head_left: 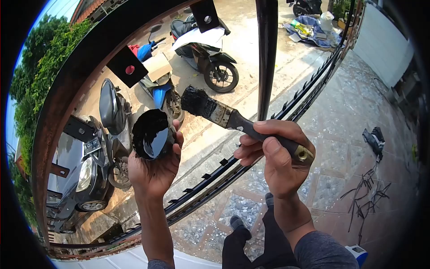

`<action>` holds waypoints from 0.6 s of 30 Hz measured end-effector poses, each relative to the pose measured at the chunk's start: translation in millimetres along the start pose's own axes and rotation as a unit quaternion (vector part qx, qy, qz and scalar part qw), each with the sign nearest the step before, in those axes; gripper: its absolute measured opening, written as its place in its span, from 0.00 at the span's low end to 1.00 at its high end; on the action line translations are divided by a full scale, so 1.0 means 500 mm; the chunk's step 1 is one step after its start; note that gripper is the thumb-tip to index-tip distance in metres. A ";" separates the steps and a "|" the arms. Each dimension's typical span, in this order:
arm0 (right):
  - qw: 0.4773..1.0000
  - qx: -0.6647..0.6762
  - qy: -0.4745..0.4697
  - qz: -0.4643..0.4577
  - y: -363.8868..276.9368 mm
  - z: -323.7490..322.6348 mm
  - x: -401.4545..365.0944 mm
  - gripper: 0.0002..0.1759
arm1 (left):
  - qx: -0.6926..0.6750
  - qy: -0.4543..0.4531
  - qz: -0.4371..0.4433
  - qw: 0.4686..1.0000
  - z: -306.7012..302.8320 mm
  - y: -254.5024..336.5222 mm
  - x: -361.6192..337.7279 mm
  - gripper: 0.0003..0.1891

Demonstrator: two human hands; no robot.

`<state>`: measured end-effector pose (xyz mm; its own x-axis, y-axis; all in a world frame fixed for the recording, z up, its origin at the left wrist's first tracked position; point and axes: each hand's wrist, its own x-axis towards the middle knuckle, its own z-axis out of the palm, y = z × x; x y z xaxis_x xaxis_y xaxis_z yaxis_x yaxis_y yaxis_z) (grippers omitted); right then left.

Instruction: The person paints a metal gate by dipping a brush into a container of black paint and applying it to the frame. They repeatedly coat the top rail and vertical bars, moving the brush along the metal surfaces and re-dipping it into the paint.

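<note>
My left hand (152, 177) is wrapped round a small cup of black paint (153, 134), tilted so its glossy inside faces me. Black smears mark the palm below the cup. In my right hand (284, 154) is a paintbrush (244, 124), gripped by its dark handle. Thick black paint coats the bristles (195, 101), which point up and left, a little right of the cup and apart from it. In front of both hands stands a metal frame with a black upright bar (267, 58) and tabs with holes, one tab (127, 67) being at upper left.
A curved, rusty-edged frame rail (67, 85) arches over the left. Beyond it are motorbikes (204, 54) and a dark car (87, 179). A black toothed rail (201, 181) crosses low. Thin black strips (365, 193) and a dark crumpled item (374, 141) lie on the paved floor at right.
</note>
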<state>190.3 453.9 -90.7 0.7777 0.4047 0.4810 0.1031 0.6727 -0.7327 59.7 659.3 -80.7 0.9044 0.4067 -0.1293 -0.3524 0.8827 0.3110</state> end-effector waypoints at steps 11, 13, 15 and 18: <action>0.979 0.148 -0.020 0.136 0.001 -0.171 0.094 0.19 | -0.036 0.048 0.003 0.998 -0.022 -0.159 0.099 0.28; 0.981 0.139 -0.041 0.126 0.016 -0.197 0.103 0.20 | -0.041 0.040 -0.004 0.998 -0.032 -0.178 0.117 0.28; 0.981 0.128 -0.077 0.125 0.028 -0.212 0.107 0.22 | -0.031 0.015 -0.004 0.999 -0.052 -0.192 0.134 0.27; 0.978 0.110 -0.135 0.113 0.049 -0.226 0.119 0.24 | -0.030 -0.008 0.009 0.999 -0.074 -0.204 0.152 0.26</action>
<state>309.2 424.3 -134.5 0.5705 0.6869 0.4502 -0.2120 0.6527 -0.7273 155.6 608.8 -157.2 0.9019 0.4181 -0.1083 -0.3811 0.8884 0.2559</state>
